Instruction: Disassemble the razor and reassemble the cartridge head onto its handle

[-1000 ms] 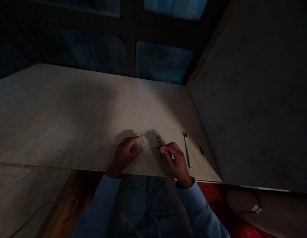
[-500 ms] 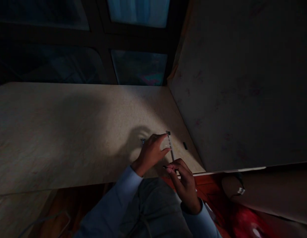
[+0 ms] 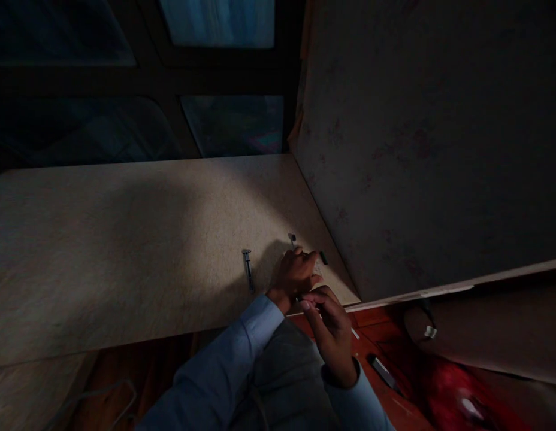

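Note:
My left hand (image 3: 296,272) is over the ledge, with its thumb and fingers around a small clear, pale-speckled piece (image 3: 318,269), partly hidden. Close below it, my right hand (image 3: 332,323) pinches a small dark piece (image 3: 299,298) between thumb and fingertips; its exact kind is too dim to make out. Left of my left hand lies a slim metallic tool with a T-shaped head (image 3: 248,269). Just beyond my left fingers shows the dark head of another slim tool (image 3: 292,237), the rest covered by the hand. A short dark strip (image 3: 323,257) lies right beside my left fingertips.
The pale ledge (image 3: 147,239) runs up to a dark-framed window (image 3: 233,126). A flower-patterned wall (image 3: 417,149) bounds it on the right. On the reddish floor below are a dark elongated object (image 3: 384,372) and a red item (image 3: 453,389).
My left hand has moved right across the second slim tool, toward the dark strip, uncovering the T-headed tool. My right hand keeps its pinch. The view has shifted slightly.

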`<state>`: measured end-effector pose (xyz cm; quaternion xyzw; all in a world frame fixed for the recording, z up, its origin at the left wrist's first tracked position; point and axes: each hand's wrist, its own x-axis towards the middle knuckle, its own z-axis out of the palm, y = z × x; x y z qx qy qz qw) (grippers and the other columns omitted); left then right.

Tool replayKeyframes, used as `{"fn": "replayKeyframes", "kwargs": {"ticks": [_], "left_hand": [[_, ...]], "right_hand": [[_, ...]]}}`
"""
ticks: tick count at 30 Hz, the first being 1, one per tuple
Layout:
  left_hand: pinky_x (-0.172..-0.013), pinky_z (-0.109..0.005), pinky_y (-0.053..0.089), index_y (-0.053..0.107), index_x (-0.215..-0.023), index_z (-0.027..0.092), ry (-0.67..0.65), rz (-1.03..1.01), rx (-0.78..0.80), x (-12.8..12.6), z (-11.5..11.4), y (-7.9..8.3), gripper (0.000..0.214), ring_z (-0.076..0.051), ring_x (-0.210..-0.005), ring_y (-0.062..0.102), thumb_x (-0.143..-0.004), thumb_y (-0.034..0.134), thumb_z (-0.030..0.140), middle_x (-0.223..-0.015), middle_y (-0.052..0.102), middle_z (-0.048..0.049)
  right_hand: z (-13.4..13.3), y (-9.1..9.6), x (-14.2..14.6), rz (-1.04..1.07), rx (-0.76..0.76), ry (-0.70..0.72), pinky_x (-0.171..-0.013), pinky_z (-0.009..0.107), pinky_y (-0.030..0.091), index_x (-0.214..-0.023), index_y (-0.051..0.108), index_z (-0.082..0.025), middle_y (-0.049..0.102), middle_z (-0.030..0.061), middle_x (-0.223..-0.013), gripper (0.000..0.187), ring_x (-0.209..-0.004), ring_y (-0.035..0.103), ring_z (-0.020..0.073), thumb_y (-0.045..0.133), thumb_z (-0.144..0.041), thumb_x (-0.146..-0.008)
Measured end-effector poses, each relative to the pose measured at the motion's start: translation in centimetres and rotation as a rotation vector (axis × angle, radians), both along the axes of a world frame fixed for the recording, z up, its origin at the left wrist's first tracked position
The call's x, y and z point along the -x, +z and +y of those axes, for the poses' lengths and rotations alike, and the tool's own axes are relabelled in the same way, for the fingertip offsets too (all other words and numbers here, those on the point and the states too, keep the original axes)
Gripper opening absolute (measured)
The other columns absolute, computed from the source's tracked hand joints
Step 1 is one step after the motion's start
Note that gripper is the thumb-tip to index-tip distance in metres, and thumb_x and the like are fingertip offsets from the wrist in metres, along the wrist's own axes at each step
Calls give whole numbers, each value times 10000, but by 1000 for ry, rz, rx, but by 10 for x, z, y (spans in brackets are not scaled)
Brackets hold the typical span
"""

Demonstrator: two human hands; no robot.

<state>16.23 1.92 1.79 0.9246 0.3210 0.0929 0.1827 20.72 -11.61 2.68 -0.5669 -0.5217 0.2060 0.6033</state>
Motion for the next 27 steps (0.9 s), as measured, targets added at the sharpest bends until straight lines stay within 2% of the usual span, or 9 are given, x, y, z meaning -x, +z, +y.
{"fn": "replayKeyframes", "kwargs": {"ticks": [5, 9, 11, 15, 18, 20, 23, 27], "left_hand": [[-964, -431, 451, 568, -1274, 140, 10, -4, 53, 3, 1, -1, 577, -307, -1162, 505, -806, 742, 430, -1123, 654, -121], [-937, -427, 466, 584, -1276, 127, 108, -131, 57, 26, -3, 2, 510, -296, -1090, 547, -855, 691, 395, -1130, 661, -126], [-925, -395, 469, 601, -1254, 148, 182, -298, -6, 46, -7, 1, 387, -262, -1068, 555, -902, 630, 306, -1131, 666, -101], [-961, -382, 452, 648, -1140, 169, 376, -541, -73, 87, -16, -3, 269, -228, -1057, 577, -872, 641, 165, -1095, 682, -67], [-823, -320, 477, 671, -1071, 192, 563, -689, 31, 111, -21, -2, 198, -183, -927, 614, -876, 657, 214, -1022, 685, -46], [-709, -282, 459, 676, -1044, 201, 634, -753, 130, 122, -23, -1, 169, -155, -829, 615, -889, 646, 263, -969, 689, -31], [-696, -278, 453, 670, -1074, 195, 657, -756, 228, 130, -24, -4, 204, -149, -790, 612, -897, 634, 289, -949, 694, -33], [-780, -318, 479, 633, -1159, 175, 662, -589, 236, 130, -23, -16, 292, -176, -815, 605, -874, 655, 237, -980, 684, -52]], "right_hand": [[4, -6, 1, 39, 22, -9, -700, 220, 444, -973, 631, -233, 593, 11, -911, 96, -850, 575, 118, 597, -156, -928], [6, -5, -1, 111, 47, 10, -690, 241, 435, -952, 645, -219, 562, 17, -867, 67, -787, 551, 123, 590, -187, -934], [8, -4, 0, 152, 74, 7, -665, 244, 421, -922, 656, -207, 543, 19, -843, 56, -753, 535, 122, 600, -215, -928], [17, -2, 6, 227, 109, 22, -650, 244, 412, -903, 654, -201, 539, 18, -822, 81, -738, 528, 121, 620, -274, -918], [29, -1, 12, 267, 139, 52, -660, 241, 412, -908, 647, -203, 558, 17, -841, 112, -746, 532, 116, 625, -313, -917], [37, 0, 17, 290, 169, 77, -667, 240, 416, -912, 642, -198, 571, 17, -834, 148, -744, 537, 114, 624, -345, -916], [48, 4, 23, 367, 219, 129, -662, 243, 438, -894, 620, -177, 590, 19, -797, 231, -704, 555, 113, 625, -408, -905], [59, 8, 28, 493, 296, 224, -642, 260, 480, -898, 575, -162, 630, 30, -754, 308, -663, 605, 129, 629, -465, -892]]}}
